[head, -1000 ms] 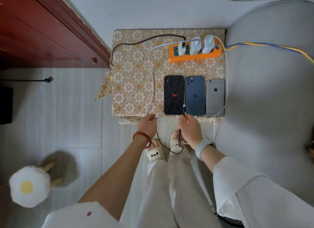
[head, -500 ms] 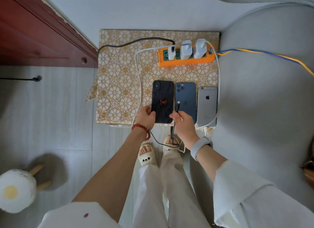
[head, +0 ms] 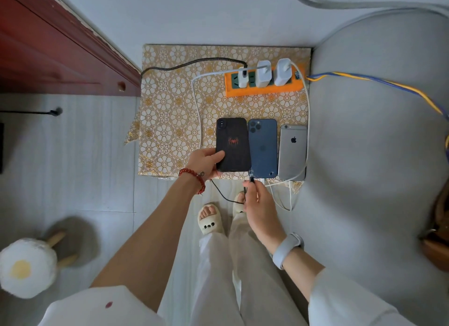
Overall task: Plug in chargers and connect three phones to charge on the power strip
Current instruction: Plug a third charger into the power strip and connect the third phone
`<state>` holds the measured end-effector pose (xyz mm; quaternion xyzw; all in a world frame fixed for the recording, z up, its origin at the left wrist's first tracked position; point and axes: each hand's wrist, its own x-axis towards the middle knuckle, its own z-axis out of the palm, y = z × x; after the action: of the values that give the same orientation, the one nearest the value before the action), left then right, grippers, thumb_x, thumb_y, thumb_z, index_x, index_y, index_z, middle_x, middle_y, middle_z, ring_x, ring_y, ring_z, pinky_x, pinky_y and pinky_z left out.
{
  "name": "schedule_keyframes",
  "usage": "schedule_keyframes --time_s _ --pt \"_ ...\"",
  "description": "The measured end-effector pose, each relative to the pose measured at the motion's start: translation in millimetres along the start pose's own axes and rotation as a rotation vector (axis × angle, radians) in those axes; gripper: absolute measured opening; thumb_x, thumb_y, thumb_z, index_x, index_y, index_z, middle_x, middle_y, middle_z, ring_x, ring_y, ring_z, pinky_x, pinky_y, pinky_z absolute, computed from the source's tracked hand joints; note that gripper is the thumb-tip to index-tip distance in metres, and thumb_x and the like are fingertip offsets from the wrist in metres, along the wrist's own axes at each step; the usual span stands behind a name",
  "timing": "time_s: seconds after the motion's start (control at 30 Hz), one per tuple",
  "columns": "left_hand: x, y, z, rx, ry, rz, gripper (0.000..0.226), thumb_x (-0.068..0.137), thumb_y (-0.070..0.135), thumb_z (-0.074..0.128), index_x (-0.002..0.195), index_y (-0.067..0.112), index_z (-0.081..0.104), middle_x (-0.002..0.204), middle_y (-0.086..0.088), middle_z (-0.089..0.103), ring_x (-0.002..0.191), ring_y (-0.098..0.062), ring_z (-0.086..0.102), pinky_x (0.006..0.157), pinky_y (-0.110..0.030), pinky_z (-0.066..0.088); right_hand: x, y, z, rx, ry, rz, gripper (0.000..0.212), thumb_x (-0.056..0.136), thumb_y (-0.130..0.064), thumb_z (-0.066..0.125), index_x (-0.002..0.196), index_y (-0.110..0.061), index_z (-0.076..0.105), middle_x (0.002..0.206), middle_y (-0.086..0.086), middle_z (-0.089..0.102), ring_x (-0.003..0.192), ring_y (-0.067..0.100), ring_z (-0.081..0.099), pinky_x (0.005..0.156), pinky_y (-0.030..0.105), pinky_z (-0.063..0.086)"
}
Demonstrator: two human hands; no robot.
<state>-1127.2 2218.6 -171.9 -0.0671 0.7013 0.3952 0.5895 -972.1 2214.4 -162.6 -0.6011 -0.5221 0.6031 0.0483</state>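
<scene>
An orange power strip (head: 264,89) lies at the back of a gold-patterned table (head: 170,112) with three white chargers (head: 263,74) plugged into it. Three phones lie face down in a row: a black phone with a red spider (head: 232,143), a blue phone (head: 263,147) and a silver phone (head: 292,151). My left hand (head: 206,161) grips the black phone's lower left corner, thumb on its back. My right hand (head: 257,202) pinches the black cable's plug (head: 252,178) just below the gap between the black and blue phones. A white cable (head: 307,121) runs to the silver phone's bottom edge.
A dark red wooden cabinet (head: 60,46) stands at the left. A grey rounded seat (head: 376,143) fills the right side, with a blue and yellow cord (head: 376,81) across it. A fried-egg stool (head: 26,267) sits on the floor at lower left. My slippered feet (head: 210,219) stand below the table.
My left hand moved from the table's edge onto the black phone and took hold of its corner. My right hand drew the black plug back to the phones' bottom edge.
</scene>
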Motion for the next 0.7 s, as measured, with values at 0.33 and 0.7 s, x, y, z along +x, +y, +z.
schedule_keyframes --time_s 0.33,0.7 --pt "-2.5 -1.0 3.4 -0.028 -0.008 -0.011 0.023 0.090 0.007 0.050 0.108 -0.005 0.057 0.073 -0.007 0.060 0.057 -0.012 0.058 0.047 -0.015 0.051 3.5 -23.5 13.3 0.189 -0.026 0.124 0.028 0.090 -0.019 0.047 0.067 -0.010 0.060 0.048 0.001 0.044 0.043 0.014 0.041 0.043 0.022 0.040" --pt "-2.2 -3.5 4.0 0.022 -0.009 -0.019 0.024 0.089 0.006 0.051 0.109 -0.005 0.056 0.073 -0.006 0.061 0.050 -0.008 0.061 0.046 -0.015 0.052 5.2 -20.1 18.3 0.156 0.030 0.146 0.032 0.088 -0.017 0.046 0.065 0.005 0.054 0.051 0.011 0.042 0.051 0.024 0.038 0.051 0.032 0.036"
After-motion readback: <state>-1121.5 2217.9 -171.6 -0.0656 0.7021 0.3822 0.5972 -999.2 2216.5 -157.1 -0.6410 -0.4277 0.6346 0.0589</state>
